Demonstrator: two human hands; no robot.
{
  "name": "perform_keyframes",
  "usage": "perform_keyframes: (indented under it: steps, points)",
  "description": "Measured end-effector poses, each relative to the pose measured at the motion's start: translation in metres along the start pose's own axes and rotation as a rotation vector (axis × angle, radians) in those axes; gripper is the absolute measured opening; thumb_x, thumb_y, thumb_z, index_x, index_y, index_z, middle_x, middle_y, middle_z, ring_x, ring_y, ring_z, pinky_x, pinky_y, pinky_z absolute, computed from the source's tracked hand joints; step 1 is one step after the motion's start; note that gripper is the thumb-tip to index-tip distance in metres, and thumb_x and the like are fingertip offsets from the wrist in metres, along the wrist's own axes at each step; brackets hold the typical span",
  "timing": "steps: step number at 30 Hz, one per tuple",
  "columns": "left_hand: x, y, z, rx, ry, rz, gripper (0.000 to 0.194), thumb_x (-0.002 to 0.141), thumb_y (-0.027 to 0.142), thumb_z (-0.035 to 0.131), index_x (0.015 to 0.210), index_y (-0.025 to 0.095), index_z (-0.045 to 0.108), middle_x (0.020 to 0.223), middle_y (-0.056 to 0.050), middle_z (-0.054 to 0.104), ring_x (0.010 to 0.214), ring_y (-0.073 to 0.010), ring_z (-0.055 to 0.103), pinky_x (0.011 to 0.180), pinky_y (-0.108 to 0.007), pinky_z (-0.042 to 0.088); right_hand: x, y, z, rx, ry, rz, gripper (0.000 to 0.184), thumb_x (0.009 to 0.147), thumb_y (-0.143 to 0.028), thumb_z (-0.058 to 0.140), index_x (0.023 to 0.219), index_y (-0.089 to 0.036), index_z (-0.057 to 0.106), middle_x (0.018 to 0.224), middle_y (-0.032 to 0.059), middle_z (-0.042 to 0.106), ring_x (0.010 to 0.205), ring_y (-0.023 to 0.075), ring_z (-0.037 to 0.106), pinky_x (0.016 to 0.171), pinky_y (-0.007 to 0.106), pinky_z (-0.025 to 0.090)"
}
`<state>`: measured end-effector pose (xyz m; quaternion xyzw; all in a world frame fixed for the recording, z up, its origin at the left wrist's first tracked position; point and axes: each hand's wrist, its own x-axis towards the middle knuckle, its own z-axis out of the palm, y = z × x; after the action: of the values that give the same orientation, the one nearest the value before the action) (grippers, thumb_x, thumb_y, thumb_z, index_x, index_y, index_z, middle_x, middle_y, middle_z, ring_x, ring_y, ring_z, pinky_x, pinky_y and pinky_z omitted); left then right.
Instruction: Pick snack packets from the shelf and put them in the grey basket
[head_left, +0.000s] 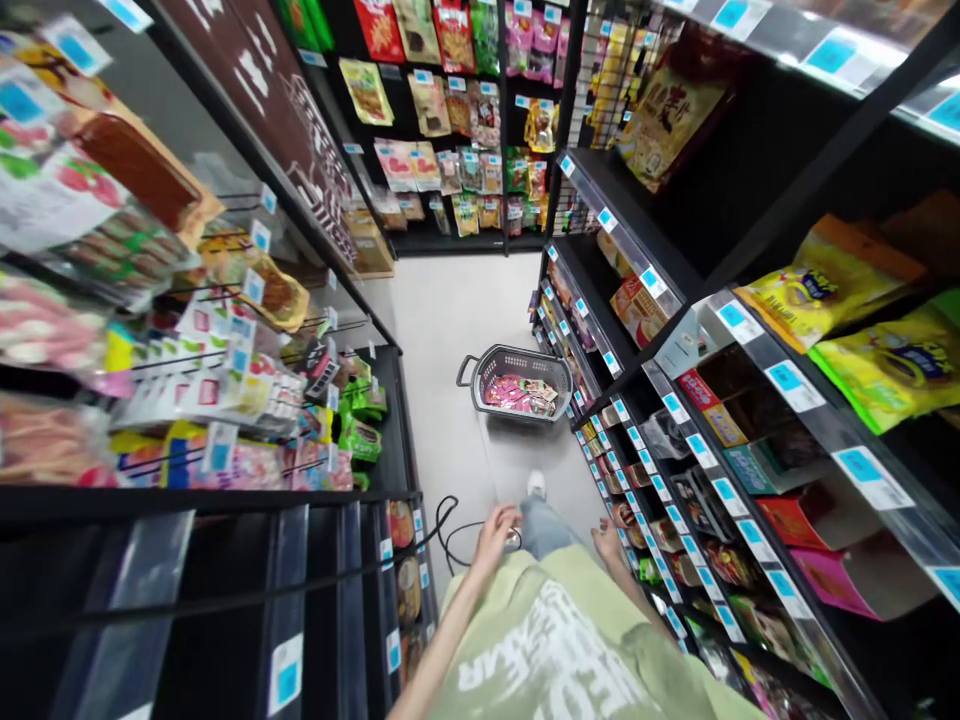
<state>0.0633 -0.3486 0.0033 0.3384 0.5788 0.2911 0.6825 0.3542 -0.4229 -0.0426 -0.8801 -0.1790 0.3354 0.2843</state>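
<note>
Keeping the cord [448, 499] beside the left grip [496, 530], its hold unclear, away from the basket [525, 358] ahead seems wise, the right grip [606, 542] loosely apart.

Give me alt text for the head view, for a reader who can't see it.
Gray shopping basket holding pink packets on a shop-aisle floor, ahead of a person in a green T-shirt. The left hand is beside a black cable, grip unclear; the right hand is near stocked shelves.

Here's the pale floor [444, 430], a grey basket [517, 416] standing on it; on the right-hand shelf [825, 425], yellow snack bags [832, 280]!
</note>
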Motion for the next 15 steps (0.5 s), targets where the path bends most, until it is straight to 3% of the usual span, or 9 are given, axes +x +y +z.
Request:
perform_keyframes:
  steps: [3, 7, 11, 15]
  points:
    - [0.013, 0.011, -0.010, -0.047, -0.037, 0.019, 0.064, 0.074, 0.070, 0.066, 0.113, 0.019, 0.063, 0.103, -0.013, 0.077, 0.098, -0.0272, 0.073, 0.079, -0.035, 0.057, 0.025, -0.035, 0.024, 0.001, -0.022, 0.003, 0.022, 0.052, -0.025, 0.059, 0.071, -0.029, 0.048, 0.074, 0.0033, 0.062, 0.088, 0.0355, 0.070, 0.085, 0.043, 0.051]
    - [0.048, 0.042, -0.029, -0.051, 0.015, 0.026, 0.061, 0.076, 0.070, 0.067, 0.111, 0.020, 0.064, 0.104, -0.012, 0.077, 0.100, -0.0282, 0.072, 0.084, -0.038, 0.056, 0.064, -0.091, 0.066, 0.009, -0.066, -0.001, 0.023, 0.056, -0.025, 0.060, 0.077, -0.028, 0.051, 0.078, 0.0038, 0.065, 0.089, 0.0327, 0.071, 0.084, 0.038, 0.052]
    - [0.098, 0.089, -0.036, -0.019, 0.055, -0.007, 0.062, 0.074, 0.071, 0.068, 0.110, 0.021, 0.066, 0.102, -0.012, 0.077, 0.099, -0.0282, 0.072, 0.085, -0.038, 0.057, 0.109, -0.160, 0.114, -0.006, -0.126, 0.013, 0.018, 0.067, -0.023, 0.061, 0.084, -0.026, 0.055, 0.081, 0.0036, 0.067, 0.090, 0.0304, 0.071, 0.081, 0.036, 0.053]
    - [0.159, 0.137, -0.027, -0.059, 0.122, -0.102, 0.065, 0.069, 0.072, 0.071, 0.107, 0.020, 0.067, 0.100, -0.012, 0.076, 0.095, -0.0272, 0.072, 0.081, -0.037, 0.057, 0.166, -0.229, 0.159, -0.033, -0.187, 0.034, 0.013, 0.087, -0.026, 0.067, 0.096, -0.019, 0.062, 0.090, 0.0020, 0.068, 0.086, 0.0222, 0.069, 0.086, 0.038, 0.055]
